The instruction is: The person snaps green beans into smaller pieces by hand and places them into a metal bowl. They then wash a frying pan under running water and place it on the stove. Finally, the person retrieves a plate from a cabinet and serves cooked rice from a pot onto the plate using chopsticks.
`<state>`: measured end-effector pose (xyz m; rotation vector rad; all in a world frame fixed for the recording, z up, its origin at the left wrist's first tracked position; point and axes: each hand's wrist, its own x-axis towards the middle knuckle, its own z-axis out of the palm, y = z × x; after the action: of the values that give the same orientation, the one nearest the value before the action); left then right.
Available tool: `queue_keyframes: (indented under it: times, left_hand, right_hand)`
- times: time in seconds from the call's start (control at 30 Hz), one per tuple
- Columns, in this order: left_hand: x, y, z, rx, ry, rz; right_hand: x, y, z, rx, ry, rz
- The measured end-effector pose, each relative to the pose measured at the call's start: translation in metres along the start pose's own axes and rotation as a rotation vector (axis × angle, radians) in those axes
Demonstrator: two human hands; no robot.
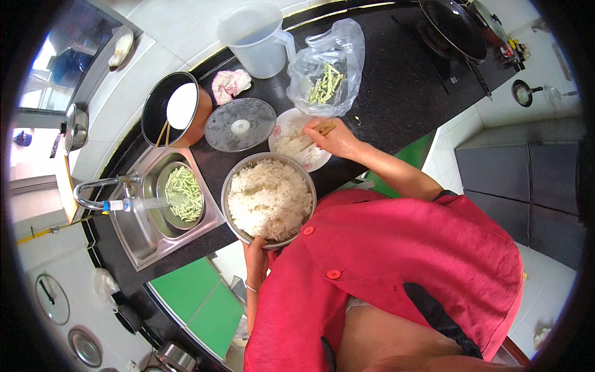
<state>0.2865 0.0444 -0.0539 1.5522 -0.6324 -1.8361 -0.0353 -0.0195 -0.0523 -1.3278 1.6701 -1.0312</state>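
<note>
My left hand (256, 253) grips the near rim of a round metal bowl (225, 204) heaped with cooked white rice (270, 197). The thumb lies over the rim; the other fingers are hidden below. Just beyond the bowl, my right hand (335, 138) is closed on a light wooden utensil (321, 128), mostly hidden by the fingers. That hand is over a white plate (320, 163) with a pink pattern, where a smaller portion of rice (295, 143) lies. A clear lid (253, 136) with a white knob rests beside the plate and the bowl.
Water runs from a faucet (93, 204) onto cut green vegetables (185, 195) in a metal bowl in the sink (139, 242). Behind stand a pot (200, 116) with chopsticks, a cloth (230, 86), a plastic jug (260, 51) and a plastic bag (351, 60) of cut vegetables. A wok (453, 28) sits far right.
</note>
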Motion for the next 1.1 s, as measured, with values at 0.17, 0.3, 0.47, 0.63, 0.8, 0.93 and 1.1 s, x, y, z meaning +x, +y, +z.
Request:
queue_keyframes:
  times: [0.17,0.3,0.47,0.63,0.8,0.93,1.1]
  left_hand:
    - [0.011,-0.013,-0.022,-0.054,-0.119,-0.043]
    - [0.018,-0.018,-0.03,-0.036,-0.126,-0.066]
    - [0.009,-0.017,-0.013,-0.138,-0.093,0.005]
    - [0.011,-0.02,-0.01,-0.228,-0.062,-0.004]
    - [0.017,-0.019,-0.011,-0.267,-0.146,-0.001]
    - [0.013,-0.023,-0.002,-0.319,-0.079,0.012]
    - [0.01,-0.023,0.003,-0.26,-0.055,0.002]
  right_hand:
    - [-0.002,-0.02,-0.022,-0.101,-0.012,-0.075]
    - [-0.012,-0.03,-0.034,0.192,0.074,-0.004]
    - [-0.042,-0.045,-0.035,0.508,-0.038,0.105]
    - [-0.052,-0.025,-0.018,0.513,-0.018,0.248]
    - [-0.048,-0.01,0.003,0.664,0.123,0.253]
    - [-0.049,0.001,0.023,0.82,0.114,0.31]
    - [-0.052,0.003,0.033,0.946,0.162,0.362]
